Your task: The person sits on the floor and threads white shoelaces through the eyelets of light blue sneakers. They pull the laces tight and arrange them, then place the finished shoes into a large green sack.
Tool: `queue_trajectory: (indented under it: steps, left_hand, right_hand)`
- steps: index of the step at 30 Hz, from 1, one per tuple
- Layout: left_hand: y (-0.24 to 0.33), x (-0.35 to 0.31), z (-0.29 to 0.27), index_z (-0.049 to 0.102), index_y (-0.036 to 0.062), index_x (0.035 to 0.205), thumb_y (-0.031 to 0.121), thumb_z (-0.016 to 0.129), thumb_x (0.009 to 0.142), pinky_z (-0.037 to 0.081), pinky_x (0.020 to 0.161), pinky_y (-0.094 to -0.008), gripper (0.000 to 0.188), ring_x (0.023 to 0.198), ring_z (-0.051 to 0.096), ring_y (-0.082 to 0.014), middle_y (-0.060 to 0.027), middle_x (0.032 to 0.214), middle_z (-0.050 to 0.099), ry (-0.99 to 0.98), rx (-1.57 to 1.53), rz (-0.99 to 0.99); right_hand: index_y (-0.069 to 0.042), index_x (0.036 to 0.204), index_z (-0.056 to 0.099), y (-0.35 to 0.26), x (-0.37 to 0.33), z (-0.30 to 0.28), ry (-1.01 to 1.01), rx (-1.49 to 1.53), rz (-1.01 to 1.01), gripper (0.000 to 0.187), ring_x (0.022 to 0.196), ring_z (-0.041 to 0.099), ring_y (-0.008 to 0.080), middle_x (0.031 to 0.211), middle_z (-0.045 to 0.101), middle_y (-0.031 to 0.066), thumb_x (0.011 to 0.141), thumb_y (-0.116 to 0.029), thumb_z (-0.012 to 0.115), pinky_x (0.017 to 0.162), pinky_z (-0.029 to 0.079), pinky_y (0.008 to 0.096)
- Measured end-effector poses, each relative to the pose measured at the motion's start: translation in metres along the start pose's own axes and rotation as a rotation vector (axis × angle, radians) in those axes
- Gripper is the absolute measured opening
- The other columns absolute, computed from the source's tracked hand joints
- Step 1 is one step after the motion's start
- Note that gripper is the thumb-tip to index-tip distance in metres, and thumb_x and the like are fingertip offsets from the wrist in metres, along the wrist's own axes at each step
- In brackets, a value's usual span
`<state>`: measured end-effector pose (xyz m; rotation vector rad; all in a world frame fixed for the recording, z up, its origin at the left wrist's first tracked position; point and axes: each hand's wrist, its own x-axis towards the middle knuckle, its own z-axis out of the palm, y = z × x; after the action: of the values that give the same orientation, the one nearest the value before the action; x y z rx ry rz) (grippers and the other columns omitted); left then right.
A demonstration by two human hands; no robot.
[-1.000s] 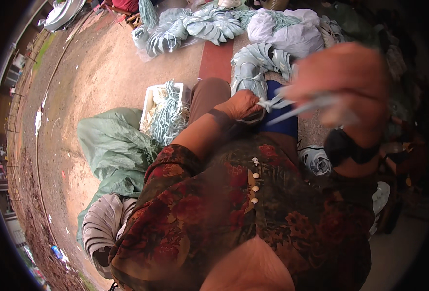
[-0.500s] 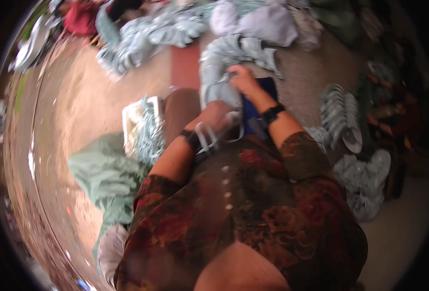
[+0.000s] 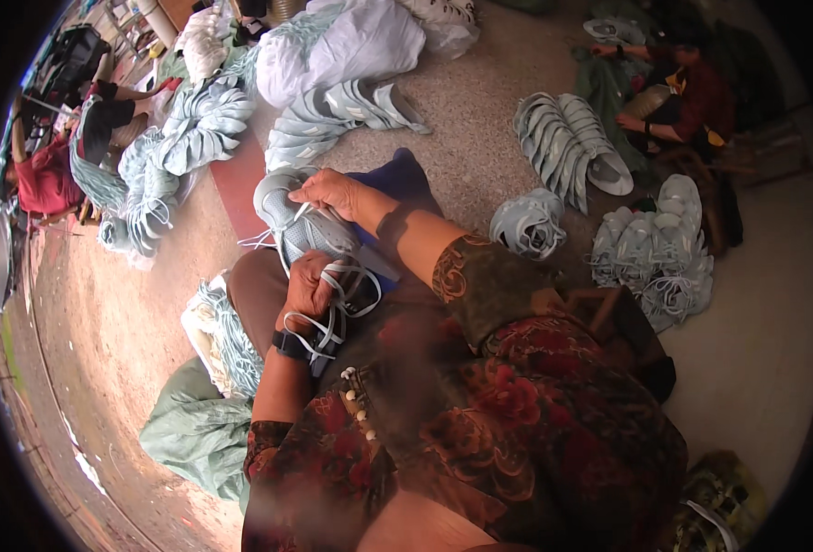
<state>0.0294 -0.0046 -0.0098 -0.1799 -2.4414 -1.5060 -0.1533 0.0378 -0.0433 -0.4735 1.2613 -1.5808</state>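
Note:
A pale grey-blue shoe upper [image 3: 319,232] lies over my lap, its rounded pale end pointing away from me. My left hand [image 3: 309,283] is closed round the near end of it. Loose loops of white shoelace [image 3: 331,324] hang beside that hand and over its wrist. At the far part of the upper, the fingers of my right hand [image 3: 333,193] are pinched together by the lacing, with a bit of white lace at the fingertips. Another lace end sticks out on the upper's left side. Under my right forearm lies a dark blue cloth or pad [image 3: 411,179].
A curved row of nested uppers [image 3: 333,115] lies ahead, near a white sack [image 3: 342,46]. Stacked uppers [image 3: 563,147] and a laced pile [image 3: 655,253] are at right. Bundled laces [image 3: 232,331] and a green sack [image 3: 195,423] lie left. Other people [image 3: 692,101] sit nearby.
The view has swung to the right and sharpened. My hands remain on the upper, the right one at its far part. The lace loops now show more widely beside my left hand.

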Motion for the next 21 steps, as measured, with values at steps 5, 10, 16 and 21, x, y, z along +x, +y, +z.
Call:
queue_trajectory:
  steps: [5, 10, 16, 21]
  left_hand:
    - [-0.001, 0.004, 0.004, 0.051, 0.0025, 0.064, 0.021, 0.052, 0.085, 0.036, 0.059, -0.0384, 0.028, 0.059, 0.045, -0.0320, -0.0119, 0.058, 0.046, -0.009, 0.126, 0.040]
    - [0.002, 0.011, 0.005, 0.055, 0.0045, 0.064, 0.022, 0.052, 0.085, 0.037, 0.059, -0.0390, 0.027, 0.060, 0.048, -0.0321, -0.0118, 0.057, 0.049, -0.029, 0.143, 0.064]
    - [0.002, 0.011, 0.002, 0.060, 0.0042, 0.068, 0.023, 0.053, 0.083, 0.040, 0.059, -0.0395, 0.024, 0.061, 0.051, -0.0325, -0.0128, 0.061, 0.054, -0.039, 0.142, 0.091]
    - [-0.005, 0.006, 0.006, 0.059, 0.0030, 0.067, 0.023, 0.054, 0.081, 0.041, 0.061, -0.0413, 0.024, 0.064, 0.052, -0.0340, -0.0147, 0.062, 0.055, -0.019, 0.184, 0.116]
  right_hand:
    - [-0.001, 0.067, 0.062, 0.002, -0.001, 0.011, 0.058, 0.207, -0.019, 0.024, 0.053, 0.044, 0.0097, 0.060, 0.053, 0.0024, 0.068, -0.020, 0.076, 0.050, 0.034, 0.0232]
    - [-0.002, 0.065, 0.061, 0.004, -0.002, 0.004, 0.026, 0.160, -0.014, 0.020, 0.054, 0.043, 0.0090, 0.060, 0.051, 0.0000, 0.070, -0.018, 0.074, 0.051, 0.033, 0.0235]
    - [-0.005, 0.062, 0.056, 0.003, -0.001, -0.003, 0.027, 0.140, -0.007, 0.023, 0.051, 0.040, 0.0066, 0.057, 0.046, -0.0025, 0.072, -0.018, 0.073, 0.049, 0.032, 0.0211]
    - [-0.002, 0.060, 0.057, -0.004, 0.012, -0.007, 0.154, -0.370, -0.087, 0.023, 0.045, 0.044, 0.0097, 0.055, 0.050, 0.0005, 0.073, -0.017, 0.070, 0.045, 0.037, 0.0259]
